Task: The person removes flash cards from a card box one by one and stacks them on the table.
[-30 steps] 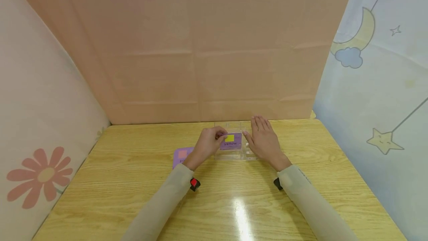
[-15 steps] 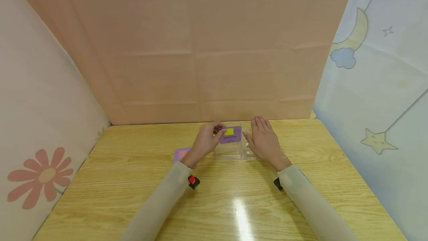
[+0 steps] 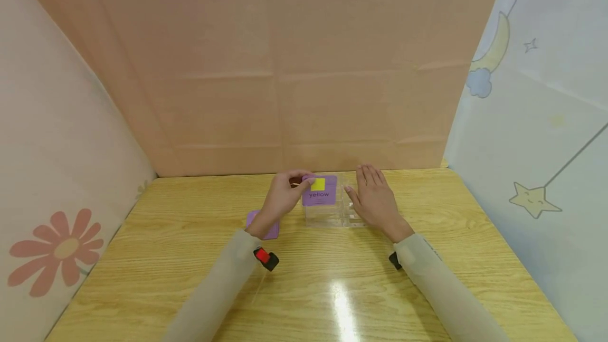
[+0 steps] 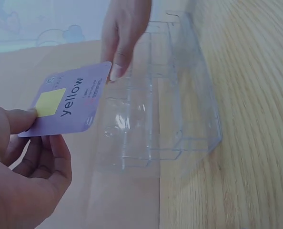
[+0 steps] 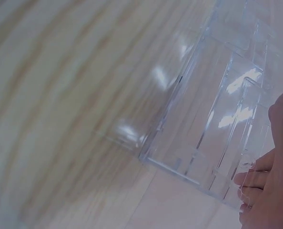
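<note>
My left hand pinches a purple card between thumb and fingers. The card bears a yellow square and the word "yellow". It is tilted and overlaps the left part of a clear plastic organizer in the head view; in the left wrist view the card stands apart from the organizer's open compartments. On the organizer's right side rests my right hand, fingers straight and together, thumb spread. From the right wrist, the fingers show right at the organizer's end.
More purple cards lie on the wooden table, partly hidden under my left wrist. A brown sheet hangs behind the table's far edge. Patterned cloth walls stand on both sides.
The left hand has lifted the yellow card up from the organizer and drawn it slightly left. Its wrist has shifted left too. The right hand stays in place.
</note>
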Demonstrator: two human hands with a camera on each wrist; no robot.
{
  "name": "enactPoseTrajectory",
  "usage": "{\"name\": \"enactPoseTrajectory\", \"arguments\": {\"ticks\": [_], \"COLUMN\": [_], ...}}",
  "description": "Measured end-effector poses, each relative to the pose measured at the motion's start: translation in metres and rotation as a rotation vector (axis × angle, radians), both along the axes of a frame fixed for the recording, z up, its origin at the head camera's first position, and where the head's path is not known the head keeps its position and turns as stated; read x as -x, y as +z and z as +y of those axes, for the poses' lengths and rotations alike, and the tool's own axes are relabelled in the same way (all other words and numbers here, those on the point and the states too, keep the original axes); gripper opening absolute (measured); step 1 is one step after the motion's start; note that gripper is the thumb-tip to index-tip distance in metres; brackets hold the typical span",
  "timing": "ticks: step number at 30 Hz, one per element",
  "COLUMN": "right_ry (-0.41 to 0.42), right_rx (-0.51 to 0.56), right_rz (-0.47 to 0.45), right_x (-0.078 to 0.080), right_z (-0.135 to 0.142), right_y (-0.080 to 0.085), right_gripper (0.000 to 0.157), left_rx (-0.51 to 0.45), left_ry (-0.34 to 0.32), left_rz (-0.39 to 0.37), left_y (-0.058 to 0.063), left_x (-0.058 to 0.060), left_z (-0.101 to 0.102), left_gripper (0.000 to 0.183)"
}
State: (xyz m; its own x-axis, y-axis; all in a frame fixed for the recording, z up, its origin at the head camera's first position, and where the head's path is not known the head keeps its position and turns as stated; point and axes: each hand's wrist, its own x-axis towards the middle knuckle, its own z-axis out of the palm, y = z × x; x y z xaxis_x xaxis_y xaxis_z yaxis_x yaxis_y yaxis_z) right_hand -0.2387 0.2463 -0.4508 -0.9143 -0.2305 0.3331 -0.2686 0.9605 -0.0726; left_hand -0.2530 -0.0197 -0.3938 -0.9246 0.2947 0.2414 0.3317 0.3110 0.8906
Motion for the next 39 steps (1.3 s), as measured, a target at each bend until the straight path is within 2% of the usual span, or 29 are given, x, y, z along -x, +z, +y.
{"name": "enactPoseTrajectory", "arguments": {"ticks": [5, 9, 19, 26, 39], "right_ry": [0.001, -0.002, 0.002, -0.003, -0.001], "right_rx": [-0.014, -0.021, -0.008, -0.023, -0.017], "right_rz": [0.002, -0.017, -0.008, -0.01, -0.016], "right_x": [0.0, 0.0, 0.0, -0.001, -0.002], "right_z": [0.004, 0.006, -0.002, -0.006, -0.007], "right_y": [0.001, 0.002, 0.001, 0.001, 0.003], "right_gripper": [0.074, 0.075, 0.074, 0.074, 0.074], "left_rx": [-0.107, -0.152, -0.239, -0.207, -0.225], "left_ry": [0.036, 0.056, 0.096, 0.133, 0.17], "left_rz": [-0.154, -0.224, -0.401, -0.454, -0.502], "left_y": [0.008, 0.01, -0.002, -0.014, -0.03], "left_x": [-0.003, -0.004, 0.002, 0.006, 0.007], "left_z": [-0.008, -0.014, -0.046, -0.067, -0.088], "left_gripper": [0.019, 0.022, 0.032, 0.035, 0.036]}}
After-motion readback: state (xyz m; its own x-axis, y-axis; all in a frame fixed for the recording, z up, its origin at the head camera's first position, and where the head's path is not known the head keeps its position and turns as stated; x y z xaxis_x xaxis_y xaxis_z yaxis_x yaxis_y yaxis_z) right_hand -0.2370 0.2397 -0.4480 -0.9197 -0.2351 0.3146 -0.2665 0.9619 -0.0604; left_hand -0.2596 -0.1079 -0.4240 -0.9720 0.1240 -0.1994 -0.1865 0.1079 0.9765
